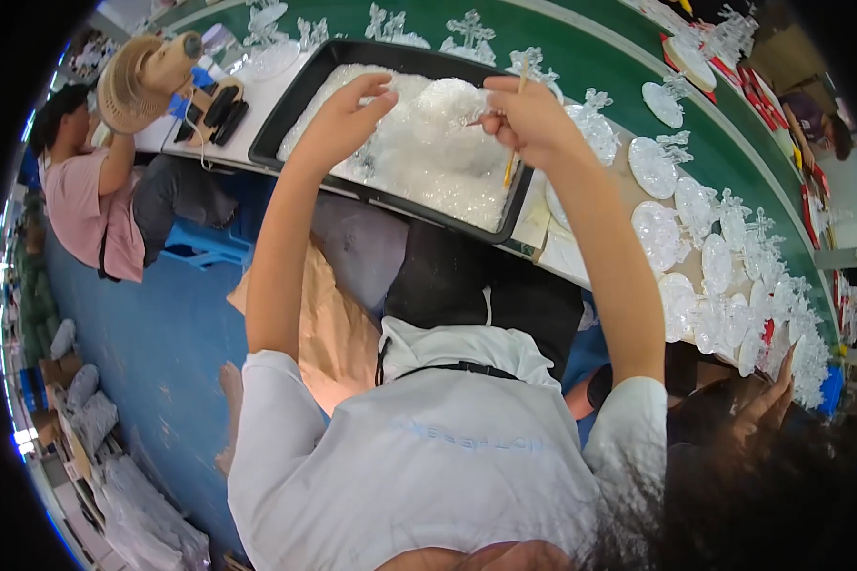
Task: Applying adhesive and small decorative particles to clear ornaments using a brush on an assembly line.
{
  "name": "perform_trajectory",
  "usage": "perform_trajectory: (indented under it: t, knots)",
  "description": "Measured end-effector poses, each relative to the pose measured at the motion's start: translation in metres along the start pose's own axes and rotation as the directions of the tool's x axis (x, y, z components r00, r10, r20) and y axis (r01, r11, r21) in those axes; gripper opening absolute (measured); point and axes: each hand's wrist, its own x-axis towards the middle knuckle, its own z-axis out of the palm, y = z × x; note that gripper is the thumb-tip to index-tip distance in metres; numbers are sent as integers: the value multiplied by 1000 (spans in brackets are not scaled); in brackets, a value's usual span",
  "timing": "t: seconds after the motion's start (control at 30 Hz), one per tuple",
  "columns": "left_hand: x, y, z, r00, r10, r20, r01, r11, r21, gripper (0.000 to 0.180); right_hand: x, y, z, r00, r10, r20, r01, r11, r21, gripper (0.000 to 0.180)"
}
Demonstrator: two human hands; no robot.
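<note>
- Left hand is hanging over the black rectangular plastic tray, thumb and fingers standing apart, gripping nothing I can see.
- Loose, sparkly white granules are filling the tray under both hands; probably light and slippery stuff.
- Rounded whitish grain-coated lump is sitting in there between the hands; I'm guessing light, stiff, kinda brittle, so I'd be holding its rim.
- Right hand is pinching a thin yellow stick, maybe a brush; I'm betting light, rigid, best gripped mid-shaft.
</note>
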Motion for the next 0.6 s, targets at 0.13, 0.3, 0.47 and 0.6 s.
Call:
perform_trajectory:
  t: [0.13,0.3,0.47,0.6]
  knots:
    - [6,11,7,969,-95,228,170,926,-336,54,-19,21,3,998,34,44,-50,895,443,38]
    - [31,7,14,975,-28,222,36,999,-32,56,-18,54,17,985,74,155,-168,594,787,40]
    - [65,-25,-15,883,205,422,-191,979,-75,48,-24,51,38,966,79,248,-260,277,925,32]
    - [56,-7,-1,989,-98,107,140,843,-520,50,-20,57,27,959,83,269,-278,116,954,31]
